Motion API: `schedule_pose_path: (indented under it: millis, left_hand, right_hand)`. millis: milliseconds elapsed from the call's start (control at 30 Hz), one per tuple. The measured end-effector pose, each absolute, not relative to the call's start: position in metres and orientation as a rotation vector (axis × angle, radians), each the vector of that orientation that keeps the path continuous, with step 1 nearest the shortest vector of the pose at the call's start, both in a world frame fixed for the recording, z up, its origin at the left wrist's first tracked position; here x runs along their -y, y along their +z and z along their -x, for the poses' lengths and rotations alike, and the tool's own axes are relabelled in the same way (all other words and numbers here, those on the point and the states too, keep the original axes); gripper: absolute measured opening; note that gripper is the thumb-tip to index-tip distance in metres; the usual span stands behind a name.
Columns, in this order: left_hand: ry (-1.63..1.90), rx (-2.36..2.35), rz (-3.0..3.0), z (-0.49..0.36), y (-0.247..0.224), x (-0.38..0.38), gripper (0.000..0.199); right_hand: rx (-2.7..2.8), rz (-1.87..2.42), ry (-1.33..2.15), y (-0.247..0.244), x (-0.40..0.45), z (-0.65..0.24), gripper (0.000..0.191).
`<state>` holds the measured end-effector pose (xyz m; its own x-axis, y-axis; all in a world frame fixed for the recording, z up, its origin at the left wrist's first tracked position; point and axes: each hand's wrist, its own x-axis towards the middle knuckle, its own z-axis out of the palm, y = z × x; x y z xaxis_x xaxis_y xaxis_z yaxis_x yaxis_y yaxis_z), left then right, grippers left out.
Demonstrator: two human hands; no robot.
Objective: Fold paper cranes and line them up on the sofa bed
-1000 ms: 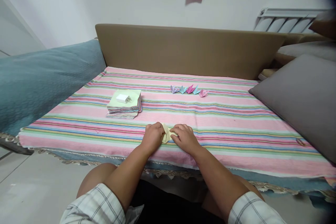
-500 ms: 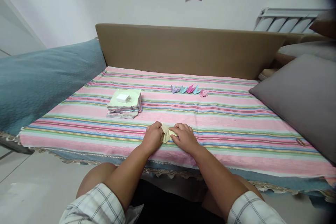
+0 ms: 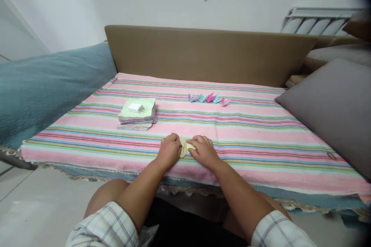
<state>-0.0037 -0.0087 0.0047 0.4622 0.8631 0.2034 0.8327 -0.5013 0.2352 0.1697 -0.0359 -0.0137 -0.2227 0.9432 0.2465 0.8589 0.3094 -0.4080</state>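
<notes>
A small pale-yellow sheet of folded paper [image 3: 183,150] rests on the striped cloth between my hands. My left hand [image 3: 170,149] is closed on its left edge, the fingers curled. From the other side my right hand [image 3: 203,150] pinches the paper, with thumb and index finger on its right part. Parts of the paper are hidden under my fingers. Farther back, several folded paper cranes [image 3: 210,98] in purple, blue and pink stand in a row. To the left lies a stack of square paper [image 3: 136,119], with a white charger plug [image 3: 135,108] on top.
The striped cloth [image 3: 246,123] covers the seat. Behind it rises a brown backrest [image 3: 203,56]. A grey cushion [image 3: 333,112] leans at the right, and a blue-covered armrest [image 3: 58,85] is at the left. A small brown loop [image 3: 332,156] lies near the cushion.
Almost nothing differs. Both hands keep their hold on the yellow paper, with only a very slight shift of the left fingers.
</notes>
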Motion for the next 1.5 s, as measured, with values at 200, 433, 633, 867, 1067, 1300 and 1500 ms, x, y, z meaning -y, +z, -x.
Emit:
schedule_pose_path:
  millis: [200,433,633,867,1067,1300,1500]
  left_hand:
    - [0.483,-1.49,-2.627,0.004,0.003,0.008,0.024]
    - [0.525,-1.451,-2.589,0.004,0.006,0.009,0.022]
    - [0.591,-1.436,-2.449,0.003,0.01,0.005,0.018]
    - [0.73,-1.598,-2.213,0.0,0.006,-0.005,0.04]
    - [0.717,-1.569,-2.251,-0.001,0.0,-0.009,0.034]
    - [0.841,-1.552,-2.301,-0.004,-0.002,-0.01,0.018]
    - [0.863,-1.481,-2.268,-0.006,-0.001,-0.007,0.019]
  right_hand:
    - [2.16,1.597,0.25,-0.013,0.037,-0.169,0.032]
    - [2.141,1.605,0.267,-0.012,0.036,-0.17,0.03]
    - [2.129,1.611,0.285,-0.012,0.036,-0.17,0.029]
    - [2.144,1.614,0.281,-0.012,0.036,-0.17,0.029]
    - [2.145,1.61,0.266,-0.012,0.037,-0.17,0.028]
    - [2.119,1.606,0.283,-0.013,0.036,-0.17,0.029]
    - [2.142,1.631,0.26,-0.011,0.036,-0.17,0.023]
